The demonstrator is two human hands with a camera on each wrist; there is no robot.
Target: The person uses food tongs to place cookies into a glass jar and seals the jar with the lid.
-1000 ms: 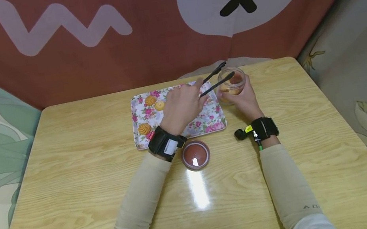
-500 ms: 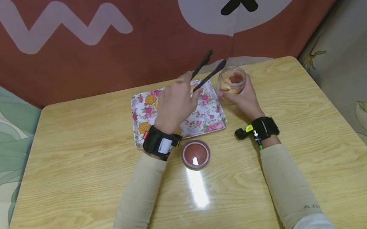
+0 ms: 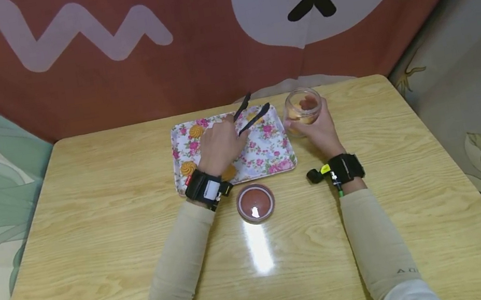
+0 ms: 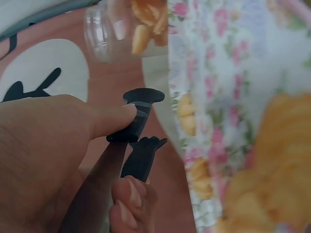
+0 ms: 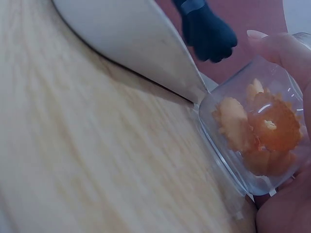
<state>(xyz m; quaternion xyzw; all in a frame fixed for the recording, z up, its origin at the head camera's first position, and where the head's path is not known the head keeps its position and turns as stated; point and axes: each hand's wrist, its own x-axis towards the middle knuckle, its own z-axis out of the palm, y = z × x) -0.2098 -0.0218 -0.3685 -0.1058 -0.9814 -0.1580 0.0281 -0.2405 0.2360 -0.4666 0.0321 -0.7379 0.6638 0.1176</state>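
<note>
My left hand (image 3: 220,145) is over the flowered tray (image 3: 275,149), holding black tongs (image 4: 138,114) between thumb and fingers. The two arms of the tongs stand apart, with nothing between their tips. Spiral-piped cookies lie on the tray: one cookie (image 3: 196,131) at its back left, another cookie (image 3: 189,168) at the front left, and a cookie (image 3: 228,174) beside my wrist. To the right of the tray, my right hand (image 3: 321,132) grips a clear lidless jar (image 3: 294,110). Several cookies (image 5: 272,126) show through the jar's wall in the right wrist view.
A round reddish-brown lid (image 3: 256,203) lies on the wooden table (image 3: 91,221) in front of the tray. Behind the table's back edge hangs a red-brown cloth (image 3: 209,71). Patterned cloths flank both sides.
My left hand has drawn the tongs leftward, from over the jar's mouth back to above the tray. My right hand and the jar have stayed in place.
</note>
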